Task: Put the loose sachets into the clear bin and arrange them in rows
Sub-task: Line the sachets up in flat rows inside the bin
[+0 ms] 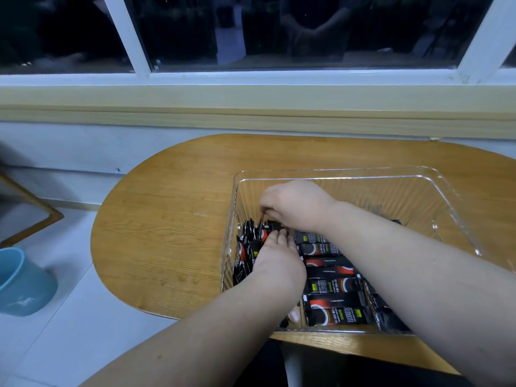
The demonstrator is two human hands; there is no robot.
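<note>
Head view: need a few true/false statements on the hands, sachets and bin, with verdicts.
1. Both the left hand and the right hand are inside the clear bin. True.
2. Sachets lie scattered on the table outside the bin. False: every sachet in view is in the bin.
3. The right hand pinches the top of a sachet near the bin's left wall. True.
4. The blue tub stands on the table. False: it stands on the floor, left of the table.
5. A row of sachets lies flat in the bin, right of the left hand. True.
</note>
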